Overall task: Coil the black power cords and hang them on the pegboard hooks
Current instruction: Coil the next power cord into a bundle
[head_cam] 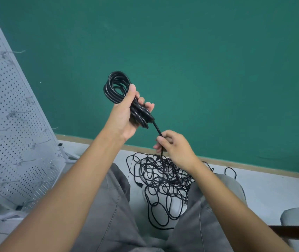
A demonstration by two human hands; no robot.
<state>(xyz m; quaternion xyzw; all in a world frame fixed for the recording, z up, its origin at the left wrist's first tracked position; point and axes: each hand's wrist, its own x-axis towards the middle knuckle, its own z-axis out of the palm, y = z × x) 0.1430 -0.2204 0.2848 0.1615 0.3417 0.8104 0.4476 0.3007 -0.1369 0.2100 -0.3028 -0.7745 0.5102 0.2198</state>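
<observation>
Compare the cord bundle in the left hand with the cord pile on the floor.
The coiled bundle is wound in tidy loops and held up by the left hand; the floor pile sprawls in loose tangles. The bundle is compact, the pile spread wide. Both are black cord.

Pegboard [8,115] at left, loose cords [163,177] on floor [265,190] between knees, wall [199,60] behind

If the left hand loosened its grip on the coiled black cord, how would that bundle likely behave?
The coiled black power cord would probably spring apart: only the left hand binds its loops. It looks floppy; its tail sags past the right hand into the tangled black cords.
</observation>
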